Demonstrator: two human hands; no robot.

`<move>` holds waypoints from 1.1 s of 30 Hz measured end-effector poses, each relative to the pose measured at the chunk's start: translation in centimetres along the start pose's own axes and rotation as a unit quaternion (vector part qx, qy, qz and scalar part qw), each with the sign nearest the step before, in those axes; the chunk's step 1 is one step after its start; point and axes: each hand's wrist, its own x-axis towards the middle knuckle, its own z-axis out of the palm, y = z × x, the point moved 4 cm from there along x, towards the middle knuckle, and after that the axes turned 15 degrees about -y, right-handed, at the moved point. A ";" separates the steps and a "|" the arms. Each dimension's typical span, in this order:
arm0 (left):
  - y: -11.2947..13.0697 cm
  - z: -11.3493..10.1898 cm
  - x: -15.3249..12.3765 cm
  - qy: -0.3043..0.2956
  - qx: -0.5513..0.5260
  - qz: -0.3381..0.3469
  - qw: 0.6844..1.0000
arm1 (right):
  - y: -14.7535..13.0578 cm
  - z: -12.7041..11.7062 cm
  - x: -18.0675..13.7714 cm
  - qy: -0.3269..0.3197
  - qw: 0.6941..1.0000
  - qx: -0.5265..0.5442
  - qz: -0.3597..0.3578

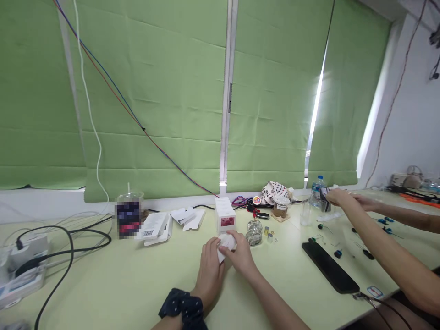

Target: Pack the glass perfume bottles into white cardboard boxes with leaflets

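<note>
Both of my hands meet low in the middle of the head view, closed around a small white piece of card with faint marks on it. My left hand grips its left side, and a dark dotted scrunchie circles that wrist. On the other side, my right hand pinches the card between thumb and fingers. Just beyond my fingers stands a white box with a dark red picture on its front. Clear round glass-like pieces sit to the right, beside small gold and grey cylinders.
Flattened white packaging and a lidded cup stand left, near cables and a power strip. A black phone lies right. A co-worker's hands hold a dark packet near a water bottle.
</note>
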 end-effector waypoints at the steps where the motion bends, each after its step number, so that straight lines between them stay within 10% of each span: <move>1: -0.3 -0.5 -0.5 -0.015 0.008 -0.006 1.000 | 0.1 0.4 0.1 -0.025 0.998 0.063 0.015; 6: -1.9 -3.4 -1.8 -0.111 0.034 -0.006 0.993 | -0.3 2.1 1.0 -0.200 0.918 0.341 0.031; 13: -3.6 -7.5 -1.1 -0.186 -0.049 -0.092 0.977 | -2.1 4.6 1.8 -0.368 0.841 0.398 -0.005; 33: -2.2 -9.0 -2.8 -0.215 -0.007 -0.150 0.965 | -0.9 6.9 -0.4 -0.265 0.914 0.292 0.098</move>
